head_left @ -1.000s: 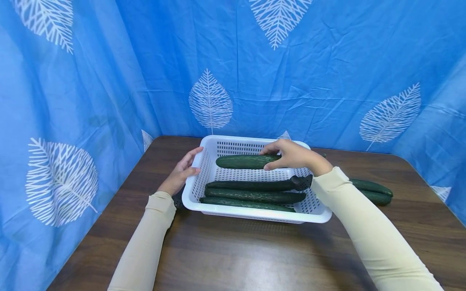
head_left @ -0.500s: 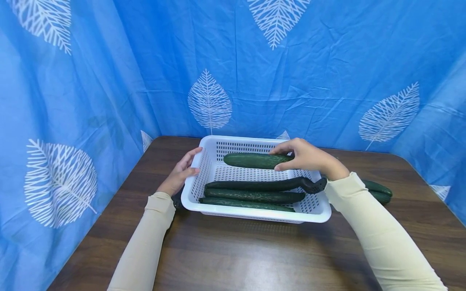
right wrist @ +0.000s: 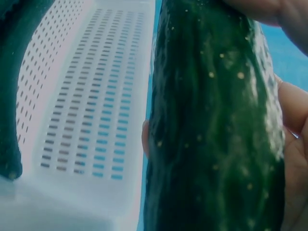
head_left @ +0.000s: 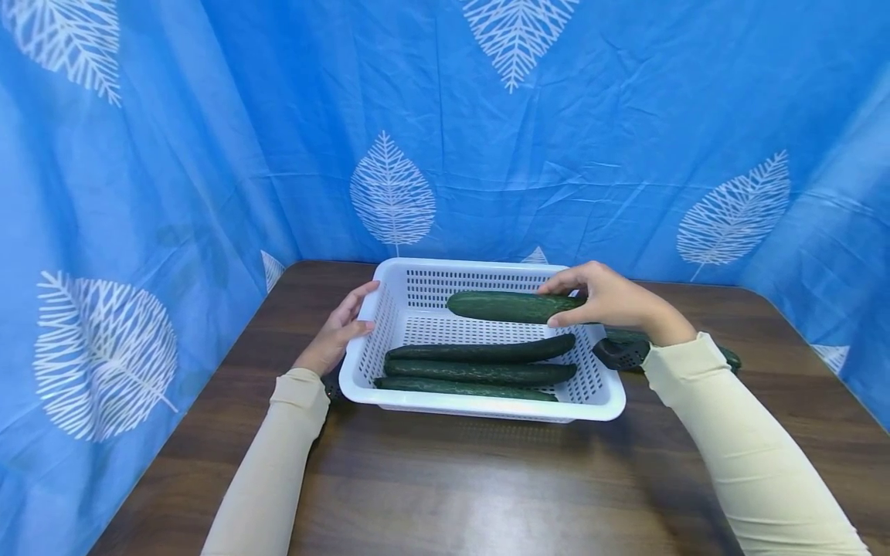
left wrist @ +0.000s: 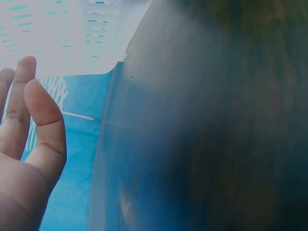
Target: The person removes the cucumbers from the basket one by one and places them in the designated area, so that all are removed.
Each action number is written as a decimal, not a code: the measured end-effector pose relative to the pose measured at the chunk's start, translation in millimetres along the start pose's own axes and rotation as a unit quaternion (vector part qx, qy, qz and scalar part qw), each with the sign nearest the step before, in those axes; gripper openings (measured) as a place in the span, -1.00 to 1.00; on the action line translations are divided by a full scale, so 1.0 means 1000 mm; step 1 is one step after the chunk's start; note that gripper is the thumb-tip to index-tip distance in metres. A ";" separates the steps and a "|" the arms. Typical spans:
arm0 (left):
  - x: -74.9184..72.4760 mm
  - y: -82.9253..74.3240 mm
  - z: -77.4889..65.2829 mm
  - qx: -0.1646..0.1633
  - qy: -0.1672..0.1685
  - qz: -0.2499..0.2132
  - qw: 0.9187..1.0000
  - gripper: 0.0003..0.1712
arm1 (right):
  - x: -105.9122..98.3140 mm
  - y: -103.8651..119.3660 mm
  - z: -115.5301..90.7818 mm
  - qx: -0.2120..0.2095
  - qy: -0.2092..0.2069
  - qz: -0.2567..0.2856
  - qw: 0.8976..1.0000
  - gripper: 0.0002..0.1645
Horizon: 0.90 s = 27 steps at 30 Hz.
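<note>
A blue cloth curtain with white leaf prints [head_left: 605, 154] hangs behind, and a brown wood-grain tabletop [head_left: 514, 486] spreads beneath, a white, perforated, rectangular plastic basket [head_left: 591, 411]. Three long dark-green cucumbers [head_left: 480, 373] lie, as a second ago, along the basket's front side. Over the basket's rear half, a thick dark-green cucumber [head_left: 494, 306] has shifted toward its right end. The right hand [head_left: 619, 300] has travelled with it, fingers and thumb gripping it. The left hand [head_left: 337, 328] stays at the basket's left rim, fingers extended and touching.
</note>
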<state>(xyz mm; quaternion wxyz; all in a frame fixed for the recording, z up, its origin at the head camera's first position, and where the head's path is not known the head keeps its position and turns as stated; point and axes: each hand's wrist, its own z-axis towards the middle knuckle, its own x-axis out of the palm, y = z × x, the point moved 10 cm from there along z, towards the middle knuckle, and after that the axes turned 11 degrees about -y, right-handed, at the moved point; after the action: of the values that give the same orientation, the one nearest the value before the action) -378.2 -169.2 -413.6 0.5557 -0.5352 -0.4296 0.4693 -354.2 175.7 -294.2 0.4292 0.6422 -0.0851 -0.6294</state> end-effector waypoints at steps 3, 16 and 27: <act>0.000 0.000 0.000 -0.004 -0.002 0.003 1.000 -0.07 | -0.005 -0.003 -0.005 0.002 -0.006 0.001 1.000 -0.45; 0.002 -0.002 -0.002 0.001 0.001 -0.001 1.000 -0.07 | -0.021 -0.019 -0.027 0.001 -0.016 -0.015 1.000 -0.48; 0.002 -0.001 -0.003 -0.008 0.000 -0.003 1.000 -0.07 | -0.033 -0.033 -0.048 -0.003 -0.039 -0.029 0.999 -0.48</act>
<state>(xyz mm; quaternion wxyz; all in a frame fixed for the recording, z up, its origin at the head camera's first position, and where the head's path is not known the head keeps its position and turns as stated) -375.2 -167.4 -412.7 0.5528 -0.5382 -0.4348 0.4645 -332.5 238.6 -298.8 0.4093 0.6181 -0.0812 -0.6662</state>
